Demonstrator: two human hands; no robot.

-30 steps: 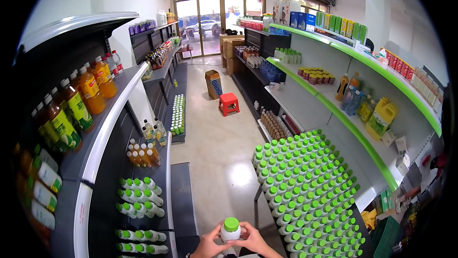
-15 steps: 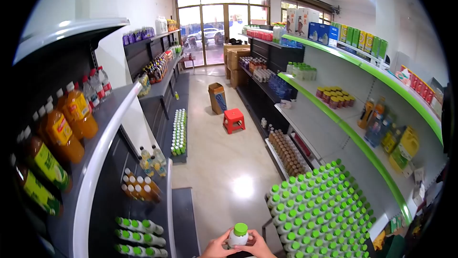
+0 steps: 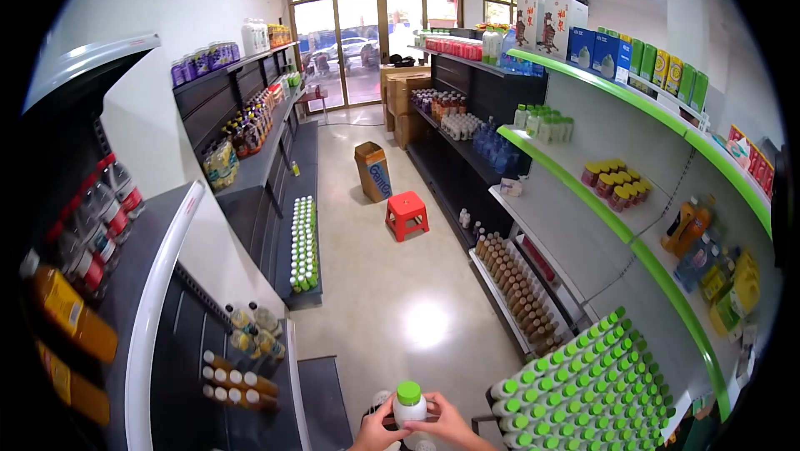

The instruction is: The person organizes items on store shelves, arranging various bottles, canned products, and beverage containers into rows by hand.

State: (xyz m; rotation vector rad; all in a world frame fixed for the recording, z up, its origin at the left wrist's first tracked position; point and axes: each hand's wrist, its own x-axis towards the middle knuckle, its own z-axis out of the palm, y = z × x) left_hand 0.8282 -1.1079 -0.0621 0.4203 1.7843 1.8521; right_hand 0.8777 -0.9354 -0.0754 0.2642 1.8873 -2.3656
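Both hands hold a white bottle with a green cap (image 3: 409, 409) upright at the bottom middle of the view. My left hand (image 3: 377, 432) is closed around its left side, and my right hand (image 3: 448, 428) grips it from the right, fingertips meeting low across the front. Just right of my hands, a dense block of green-capped white bottles (image 3: 583, 384) fills a low shelf. Partly hidden white, holed shapes show behind and below the held bottle; I cannot tell what they are.
A red stool (image 3: 407, 215) and an open cardboard box (image 3: 372, 172) stand in the aisle. Left, a dark low platform (image 3: 323, 397) lies below shelves of juice bottles (image 3: 79, 318). A green-edged shelf (image 3: 642, 251) runs along the right. Glass doors (image 3: 358, 34) close the far end.
My view has moved forward along the aisle, so the stool, box and right-hand shelves appear nearer. The bottle stays between both hands and sits slightly further left in view.
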